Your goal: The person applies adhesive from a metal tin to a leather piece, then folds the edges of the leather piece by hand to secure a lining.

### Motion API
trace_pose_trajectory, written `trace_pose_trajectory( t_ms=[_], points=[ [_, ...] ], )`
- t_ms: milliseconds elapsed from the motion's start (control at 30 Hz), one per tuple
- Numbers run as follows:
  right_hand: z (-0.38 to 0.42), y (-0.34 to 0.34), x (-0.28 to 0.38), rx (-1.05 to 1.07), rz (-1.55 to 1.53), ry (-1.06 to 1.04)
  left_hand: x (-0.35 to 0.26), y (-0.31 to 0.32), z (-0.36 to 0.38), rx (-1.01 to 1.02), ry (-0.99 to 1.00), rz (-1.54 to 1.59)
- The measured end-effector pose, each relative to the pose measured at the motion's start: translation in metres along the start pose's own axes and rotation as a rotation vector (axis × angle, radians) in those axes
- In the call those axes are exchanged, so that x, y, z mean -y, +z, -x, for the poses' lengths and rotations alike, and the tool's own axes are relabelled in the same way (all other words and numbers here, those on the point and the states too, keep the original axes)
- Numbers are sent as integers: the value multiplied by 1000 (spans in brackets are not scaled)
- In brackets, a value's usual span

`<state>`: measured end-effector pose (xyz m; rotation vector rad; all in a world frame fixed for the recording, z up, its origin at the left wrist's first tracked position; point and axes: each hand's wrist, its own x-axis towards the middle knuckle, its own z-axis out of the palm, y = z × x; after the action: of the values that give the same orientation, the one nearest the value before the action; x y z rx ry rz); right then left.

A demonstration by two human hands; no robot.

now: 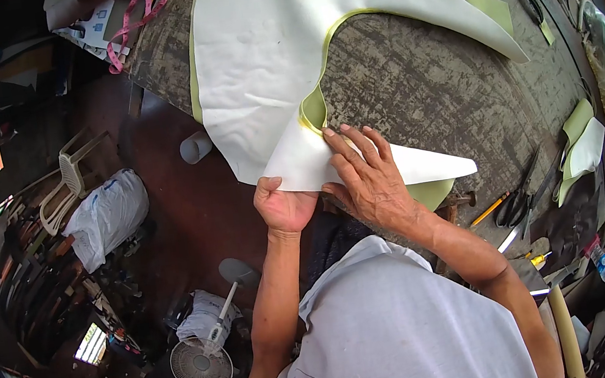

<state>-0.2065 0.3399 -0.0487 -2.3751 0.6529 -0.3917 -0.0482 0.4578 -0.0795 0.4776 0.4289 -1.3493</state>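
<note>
A large curved piece of material [247, 58], white on the face that shows and green along its edges, lies over the worn table and hangs past its near left edge. My left hand [285, 205] pinches the lower edge of the white material, thumb on top. My right hand [369, 172] rests on the same piece, fingers spread and palm down, beside a green-edged fold. The narrow white tip extends to the right of my right hand, with a green part beneath it.
Scissors [515, 208] and a yellow pencil [490, 208] lie on the table [410, 75] at the right, near smaller green-and-white pieces [579, 151]. A pink measuring tape [135, 20] hangs at the upper left. A chair [70, 177] and a fan [201, 364] stand on the floor.
</note>
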Motion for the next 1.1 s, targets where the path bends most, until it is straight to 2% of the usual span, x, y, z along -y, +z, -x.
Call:
trace_pose_trajectory(
  t_ms=[133, 300, 433, 667, 867, 1000, 1100],
  points=[
    [12, -13, -16, 7, 0, -15, 1, 11, 1, -8, -13, -10],
    [12, -27, -21, -169, -72, 61, -2, 0, 2, -14, 33, -74],
    [-13, -20, -21, -42, -204, 1, -1, 6, 2, -32, 99, -127],
    [-48, -15, -13, 86, -60, -167, 0, 11, 8, 22, 107, -102],
    [-19, -37, -28, 116, -76, -195, 0, 5, 8, 42, 82, -25],
    [-19, -29, -25, -35, -158, -88, 0, 9, 8, 51, 71, -4],
    [-37, -20, -12, -6, -131, -120, 0, 9, 9, 35, 75, -13]
  ],
)
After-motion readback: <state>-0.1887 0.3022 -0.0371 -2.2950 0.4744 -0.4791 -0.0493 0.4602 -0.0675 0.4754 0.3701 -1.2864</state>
